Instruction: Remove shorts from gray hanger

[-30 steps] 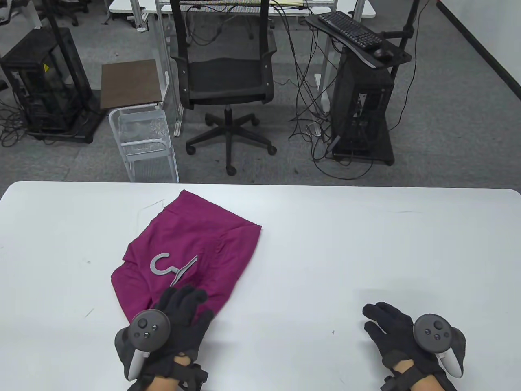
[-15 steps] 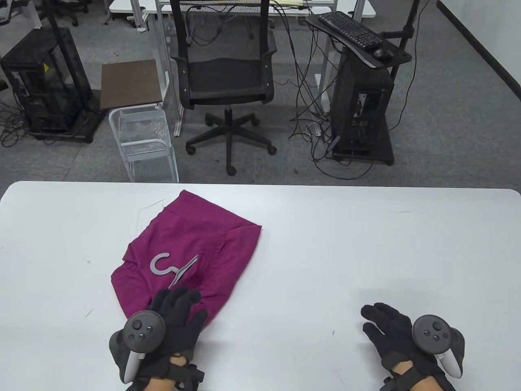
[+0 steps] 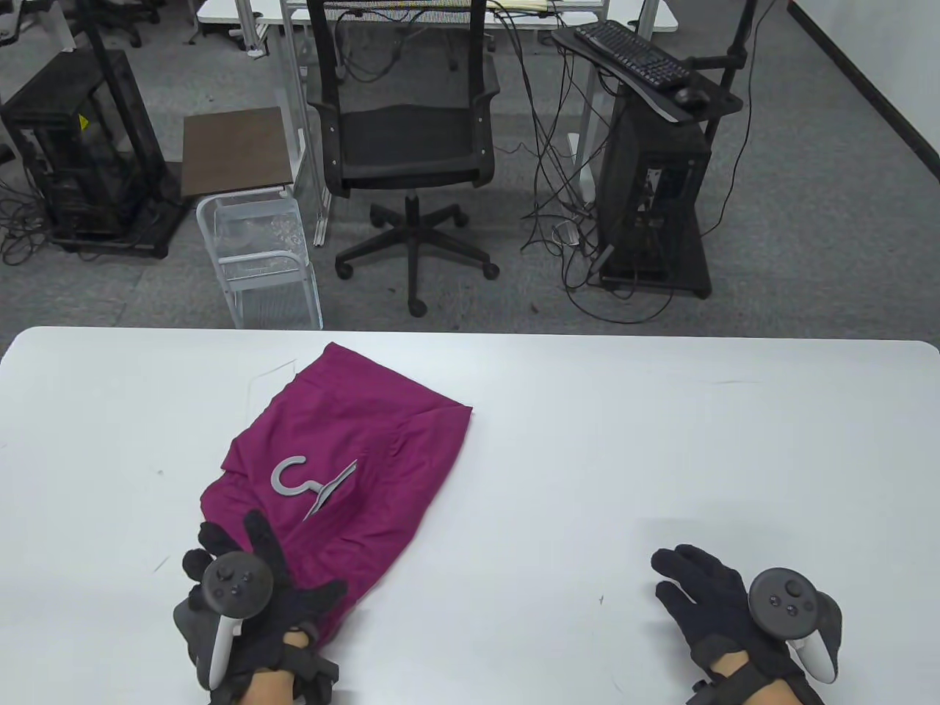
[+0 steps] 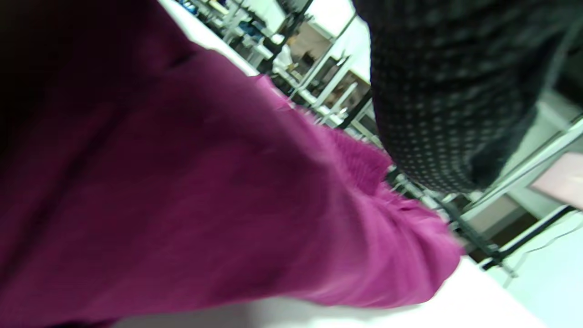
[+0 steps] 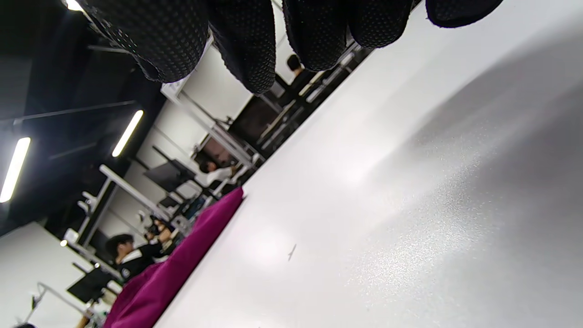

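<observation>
Our left hand [image 3: 253,587] has slid off the middle of the shorts [image 3: 345,448] to their near-left corner, fingers spread flat, while the hanger [image 3: 305,481] remains inside them near the table's [image 3: 661,440] left-front; our right hand [image 3: 723,595] rests open.

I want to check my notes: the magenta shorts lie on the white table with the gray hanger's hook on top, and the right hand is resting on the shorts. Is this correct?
Not quite. It is the left hand that rests on the magenta shorts; the right hand lies on the bare white table, far from them, as the table view shows. The gray hanger's hook does lie on top.
</observation>
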`<state>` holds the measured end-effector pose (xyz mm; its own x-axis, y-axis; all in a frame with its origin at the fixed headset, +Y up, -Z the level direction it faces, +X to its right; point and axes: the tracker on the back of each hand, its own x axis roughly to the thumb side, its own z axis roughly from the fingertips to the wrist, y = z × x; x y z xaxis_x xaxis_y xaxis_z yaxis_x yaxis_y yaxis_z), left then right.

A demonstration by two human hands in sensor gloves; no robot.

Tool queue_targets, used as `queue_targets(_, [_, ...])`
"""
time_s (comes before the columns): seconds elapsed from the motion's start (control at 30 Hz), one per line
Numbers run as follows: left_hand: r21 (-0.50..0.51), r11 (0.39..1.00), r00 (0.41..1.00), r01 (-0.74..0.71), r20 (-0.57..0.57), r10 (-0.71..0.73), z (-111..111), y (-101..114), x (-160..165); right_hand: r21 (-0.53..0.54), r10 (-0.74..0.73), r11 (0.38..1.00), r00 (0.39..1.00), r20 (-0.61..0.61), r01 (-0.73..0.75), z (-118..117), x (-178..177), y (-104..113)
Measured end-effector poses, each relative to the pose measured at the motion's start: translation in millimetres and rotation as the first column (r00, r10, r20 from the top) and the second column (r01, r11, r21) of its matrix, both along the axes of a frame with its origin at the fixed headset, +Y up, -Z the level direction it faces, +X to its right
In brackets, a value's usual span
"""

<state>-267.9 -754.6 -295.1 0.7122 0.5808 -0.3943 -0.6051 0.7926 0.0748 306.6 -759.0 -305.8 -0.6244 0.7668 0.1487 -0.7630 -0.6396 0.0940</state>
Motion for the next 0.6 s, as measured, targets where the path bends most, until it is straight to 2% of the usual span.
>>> queue_targets(0.07, [-0.102, 0.995, 0.999, 0.023, -0.032, -0.026, -1, -8, -3, -0.004, -0.002, 1.0, 1.0, -0.003, 0.002, 0, 0, 0])
queue_targets(0.2, [-0.173, 0.983, 0.993, 0.057, -0.096, -0.074, -1, -14, -6, -0.011, 0.001, 1.0, 1.0, -0.002, -0.002, 0, -1, 0])
queue_targets(0.4, [-0.35, 0.932, 0.988, 0.094, -0.082, -0.13, -5, -28, -6, -0.015, 0.002, 1.0, 1.0, 0.0, -0.002, 1, -1, 0])
queue_targets(0.6, [-0.381, 0.923, 0.99, 0.058, -0.097, -0.102, -9, -30, -4, -0.031, 0.007, 0.999, 1.0, 0.002, -0.007, 1, -2, -1])
